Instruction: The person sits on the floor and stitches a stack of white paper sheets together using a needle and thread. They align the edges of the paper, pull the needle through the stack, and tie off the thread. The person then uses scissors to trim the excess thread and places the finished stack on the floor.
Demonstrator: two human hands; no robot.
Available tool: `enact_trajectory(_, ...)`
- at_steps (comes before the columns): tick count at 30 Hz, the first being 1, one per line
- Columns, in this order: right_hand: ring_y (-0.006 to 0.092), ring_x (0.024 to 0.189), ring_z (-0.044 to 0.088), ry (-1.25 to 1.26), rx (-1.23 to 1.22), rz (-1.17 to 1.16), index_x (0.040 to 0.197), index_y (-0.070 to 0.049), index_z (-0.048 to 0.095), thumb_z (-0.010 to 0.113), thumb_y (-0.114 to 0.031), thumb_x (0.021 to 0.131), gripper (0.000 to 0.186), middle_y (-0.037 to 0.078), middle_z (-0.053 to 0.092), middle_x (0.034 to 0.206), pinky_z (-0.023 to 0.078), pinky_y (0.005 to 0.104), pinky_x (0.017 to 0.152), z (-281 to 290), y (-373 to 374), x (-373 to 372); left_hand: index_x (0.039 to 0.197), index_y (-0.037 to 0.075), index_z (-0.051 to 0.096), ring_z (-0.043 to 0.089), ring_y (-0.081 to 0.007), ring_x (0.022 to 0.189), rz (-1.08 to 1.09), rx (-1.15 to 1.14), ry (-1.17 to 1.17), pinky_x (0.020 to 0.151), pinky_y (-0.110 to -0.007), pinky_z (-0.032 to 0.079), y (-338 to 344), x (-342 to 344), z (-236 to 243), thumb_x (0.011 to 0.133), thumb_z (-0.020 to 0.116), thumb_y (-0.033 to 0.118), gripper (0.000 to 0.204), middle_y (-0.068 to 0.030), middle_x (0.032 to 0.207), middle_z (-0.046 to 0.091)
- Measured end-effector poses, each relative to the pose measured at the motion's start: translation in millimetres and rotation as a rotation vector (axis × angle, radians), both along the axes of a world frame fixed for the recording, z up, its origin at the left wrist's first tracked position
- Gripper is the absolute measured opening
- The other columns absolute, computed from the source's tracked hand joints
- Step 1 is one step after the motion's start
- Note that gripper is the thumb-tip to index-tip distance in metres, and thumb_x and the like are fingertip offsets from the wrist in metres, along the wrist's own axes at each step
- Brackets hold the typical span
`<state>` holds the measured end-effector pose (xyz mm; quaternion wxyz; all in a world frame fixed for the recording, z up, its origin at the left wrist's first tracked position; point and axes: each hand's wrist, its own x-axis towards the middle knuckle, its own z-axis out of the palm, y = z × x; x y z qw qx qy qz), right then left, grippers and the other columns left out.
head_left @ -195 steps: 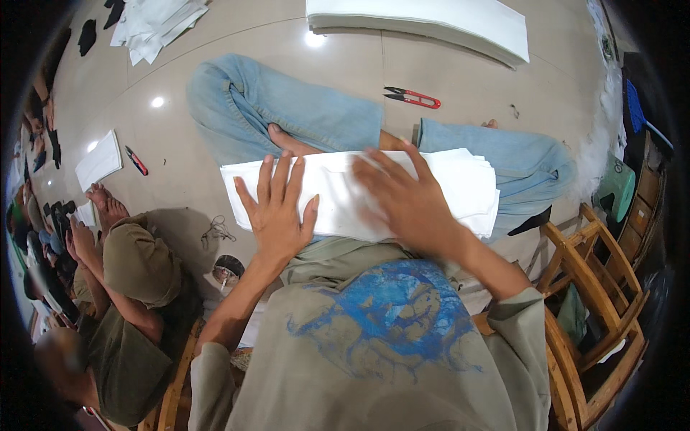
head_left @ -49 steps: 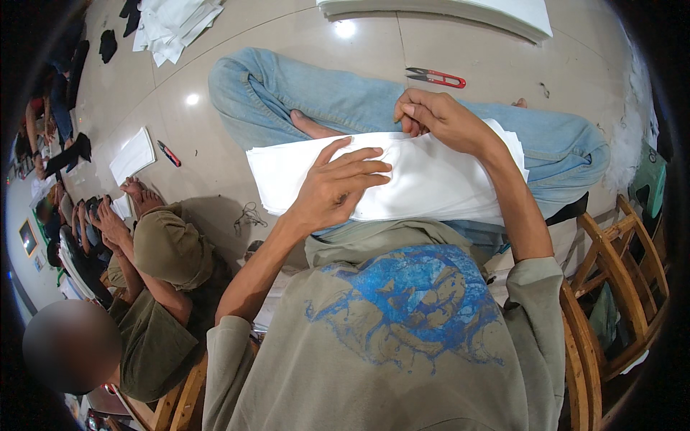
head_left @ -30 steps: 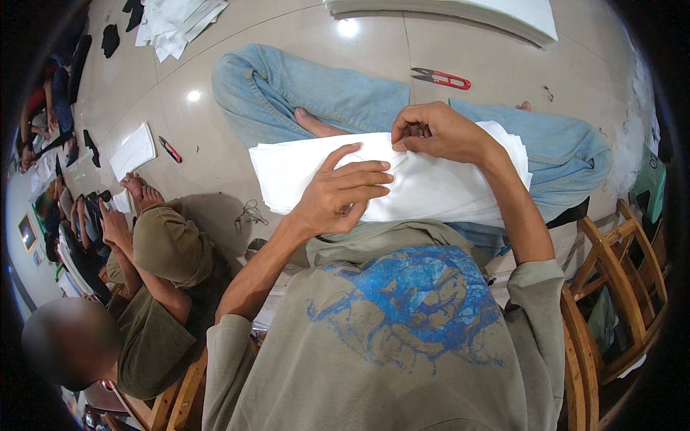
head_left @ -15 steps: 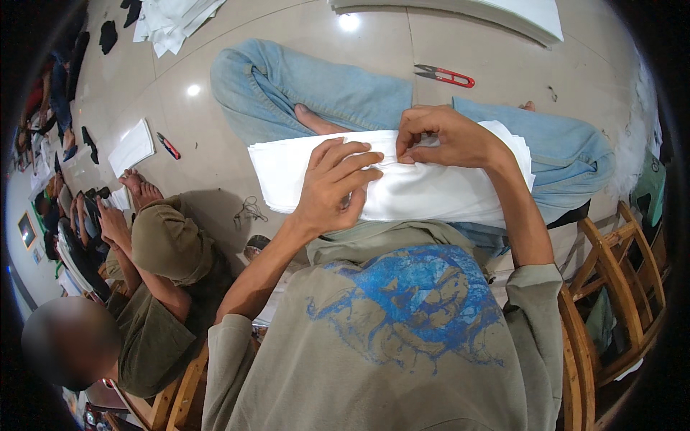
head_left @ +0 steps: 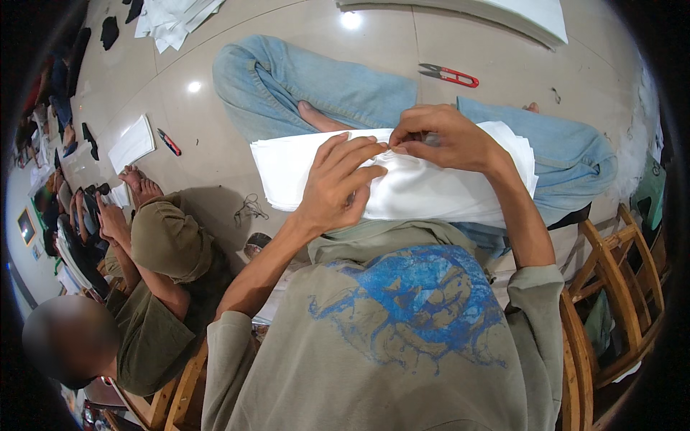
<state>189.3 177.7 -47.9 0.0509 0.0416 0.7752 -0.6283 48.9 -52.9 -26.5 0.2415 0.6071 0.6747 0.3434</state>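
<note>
A stack of folded white cloth lies across my lap, its layered edges showing at both ends. My left hand rests on top of it with the fingers stretched out, pressing the fabric flat. Beside those fingertips my right hand pinches the cloth between thumb and forefinger, and small creases run out from the pinch. Whether a thread is also between those fingers is too small to make out.
Red-handled thread snips lie on the tiled floor beyond my crossed legs. White cloth stacks are at the far side. At left sits a co-worker, near another pair of snips. A wooden rack stands at right.
My right hand has moved left along the cloth, and its pinch now meets my left fingertips. The left hand stays nearly in place.
</note>
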Motion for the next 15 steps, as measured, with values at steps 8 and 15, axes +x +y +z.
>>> enact_trajectory(8,0.0209,0.074,0.065,-0.097,0.019,-0.027,0.102,0.002,0.074,0.071,-0.008,0.095,0.013,0.012,0.074,0.088,0.051,0.0340,0.067,-1.0,-2.6,-1.1,0.099,0.009,0.074,0.059,-0.0250,0.132,0.000,-0.010,0.003,0.115,-0.048,0.037,2.0,1.2,3.0,0.075,0.064,-0.002,0.029,-0.0087,0.131,0.069)
enact_trajectory(15,0.0202,0.076,0.067,-0.105,0.016,-0.025,0.102,0.001,0.075,0.073,-0.007,0.093,0.013,0.011,0.074,0.088,0.052,0.0327,0.068,-1.7,-1.4,-0.6,0.099,0.009,0.074,0.059,-0.0246,0.132,0.002,-0.006,0.005,0.116,-0.048,0.037,1.7,1.2,1.3,0.076,0.064,-0.002,0.028,-0.0082,0.132,0.069)
